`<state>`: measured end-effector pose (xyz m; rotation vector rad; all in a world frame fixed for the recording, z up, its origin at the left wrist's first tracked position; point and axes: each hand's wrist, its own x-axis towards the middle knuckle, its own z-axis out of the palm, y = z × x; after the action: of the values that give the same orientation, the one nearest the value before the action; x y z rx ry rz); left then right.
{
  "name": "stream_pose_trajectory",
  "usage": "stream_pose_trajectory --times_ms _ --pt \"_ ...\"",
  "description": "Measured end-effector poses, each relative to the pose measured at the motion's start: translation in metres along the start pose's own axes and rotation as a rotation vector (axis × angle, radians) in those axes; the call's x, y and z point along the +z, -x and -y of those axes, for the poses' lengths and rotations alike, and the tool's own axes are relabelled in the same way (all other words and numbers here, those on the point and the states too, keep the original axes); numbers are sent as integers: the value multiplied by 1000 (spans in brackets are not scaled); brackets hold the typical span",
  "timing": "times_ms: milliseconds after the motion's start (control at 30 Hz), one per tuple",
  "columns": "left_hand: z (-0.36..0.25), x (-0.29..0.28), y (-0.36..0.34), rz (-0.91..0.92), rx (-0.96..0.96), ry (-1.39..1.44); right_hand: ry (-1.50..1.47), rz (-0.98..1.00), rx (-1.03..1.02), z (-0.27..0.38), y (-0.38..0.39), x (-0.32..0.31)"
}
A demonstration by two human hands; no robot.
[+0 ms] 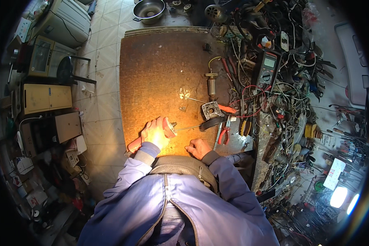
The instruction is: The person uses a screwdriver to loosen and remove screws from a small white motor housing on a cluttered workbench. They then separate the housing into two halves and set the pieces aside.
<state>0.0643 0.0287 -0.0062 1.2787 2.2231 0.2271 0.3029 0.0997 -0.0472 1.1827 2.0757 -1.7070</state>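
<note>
My left hand [155, 133] is wrapped round the red housing of a power tool [168, 126], which looks like an angle grinder body. Its open end points right, above the wooden board. My right hand [198, 148] is curled closed by the board's near edge; whether anything is in it is hidden. Right of the middle lie a motor armature [211, 85] and a metal gear head [211, 110]. Beside them are a screwdriver with an orange-red handle [227, 109], a black-handled screwdriver [212, 123] and red-handled pliers [223, 134].
The wooden board [160, 61] fills the middle. At its right, a digital multimeter [268, 69] with red leads lies among heaped cables and tools. A metal pan [149, 10] stands beyond the far edge. Left are a black stool [65, 69] and cabinets [47, 98].
</note>
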Motion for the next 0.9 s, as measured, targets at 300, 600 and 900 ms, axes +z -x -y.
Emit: stream_pose_trajectory --times_ms 300,600,900 --pt "0 0 -1 13 -12 -2 47 -150 -109 30 24 -17" --pt "-2 -4 0 22 -14 -12 346 -902 86 66 10 -75" --pt "-1 -2 -1 31 -24 -18 128 -831 82 46 -5 -73"
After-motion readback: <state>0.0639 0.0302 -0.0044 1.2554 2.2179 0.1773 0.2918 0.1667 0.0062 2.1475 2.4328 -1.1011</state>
